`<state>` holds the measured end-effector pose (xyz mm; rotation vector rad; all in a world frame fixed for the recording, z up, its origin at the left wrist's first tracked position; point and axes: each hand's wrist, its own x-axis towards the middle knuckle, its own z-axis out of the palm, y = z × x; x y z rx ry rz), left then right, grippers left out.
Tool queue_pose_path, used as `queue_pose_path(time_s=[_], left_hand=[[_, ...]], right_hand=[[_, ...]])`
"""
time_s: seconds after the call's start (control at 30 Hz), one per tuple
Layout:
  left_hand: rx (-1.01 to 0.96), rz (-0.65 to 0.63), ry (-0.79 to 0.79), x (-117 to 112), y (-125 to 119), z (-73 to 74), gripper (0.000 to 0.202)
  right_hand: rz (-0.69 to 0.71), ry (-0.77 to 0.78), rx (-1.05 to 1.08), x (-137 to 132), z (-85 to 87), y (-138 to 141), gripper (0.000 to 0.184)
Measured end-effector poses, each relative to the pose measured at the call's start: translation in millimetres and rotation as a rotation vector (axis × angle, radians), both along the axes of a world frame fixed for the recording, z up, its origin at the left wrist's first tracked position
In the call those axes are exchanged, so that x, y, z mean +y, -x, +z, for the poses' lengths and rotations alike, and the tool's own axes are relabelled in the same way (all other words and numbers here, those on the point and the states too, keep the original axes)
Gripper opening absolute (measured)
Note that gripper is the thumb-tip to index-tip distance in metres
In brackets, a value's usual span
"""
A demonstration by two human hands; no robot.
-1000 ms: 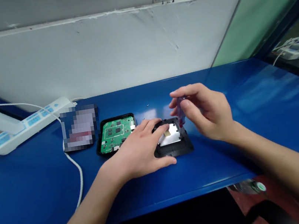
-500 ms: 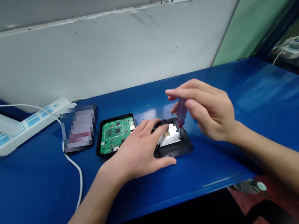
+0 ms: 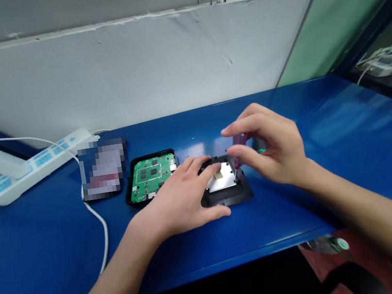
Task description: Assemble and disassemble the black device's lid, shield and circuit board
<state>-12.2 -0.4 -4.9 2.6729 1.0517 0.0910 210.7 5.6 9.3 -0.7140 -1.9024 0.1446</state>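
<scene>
My left hand lies flat on the left side of a small black square housing, fingers stretched over its rim, holding it down on the blue table. A silvery plate shows inside the housing. My right hand pinches a small purple-handled screwdriver, its tip standing at the housing's right inner edge. To the left sits a second black housing half with a green circuit board in it.
A white power strip with blue sockets lies at the far left, its white cord running toward the table's front edge. A blurred rectangular item sits beside the circuit board. A grey wall stands close behind the table.
My right hand's fingers have turned around the screwdriver handle and dropped slightly, now covering more of it. My left hand and the housing have stayed put.
</scene>
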Motion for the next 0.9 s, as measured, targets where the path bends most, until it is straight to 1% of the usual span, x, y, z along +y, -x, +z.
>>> queue_pose_path(time_s=[0.1, 0.2, 0.3, 0.37, 0.43, 0.5, 0.6, 0.63, 0.77, 0.9], left_hand=[[0.001, 0.002, -0.006, 0.2, -0.1, -1.0, 0.081], [-0.008, -0.004, -0.007, 0.5, 0.2, -2.0, 0.081], [-0.009, -0.006, -0.003, 0.6, 0.6, -2.4, 0.082], [-0.007, -0.002, -0.004, 0.6, 0.8, -2.5, 0.083], [-0.011, -0.004, -0.002, 0.5, 1.0, -2.7, 0.083], [-0.016, -0.006, 0.001, 0.5, 1.1, -3.0, 0.083], [-0.010, 0.002, 0.003, 0.6, 0.9, -2.8, 0.083], [-0.006, 0.005, 0.002, 0.7, 0.8, -2.5, 0.083], [0.006, 0.000, 0.002, 0.7, 0.2, -0.6, 0.080], [-0.003, 0.001, 0.003, 0.5, 0.5, -0.5, 0.080]], right_hand=[[0.037, 0.039, 0.042, -3.7, -0.9, 0.6, 0.021], [0.027, 0.053, 0.057, -5.8, -2.7, 1.4, 0.027], [0.016, 0.025, 0.062, -3.4, -3.7, 1.2, 0.030], [0.007, -0.034, 0.033, -0.2, -3.6, 0.3, 0.026], [-0.016, -0.075, -0.009, 2.7, -3.1, -0.7, 0.019], [-0.039, -0.077, -0.024, 3.9, -2.2, -1.3, 0.012], [-0.038, -0.066, -0.016, 2.0, 0.3, -1.1, 0.009], [-0.025, -0.056, -0.014, 0.7, 1.3, -0.9, 0.011], [0.024, -0.015, -0.008, -3.8, 3.8, 0.9, 0.026], [0.019, 0.004, 0.028, -4.3, 0.1, 2.0, 0.032]])
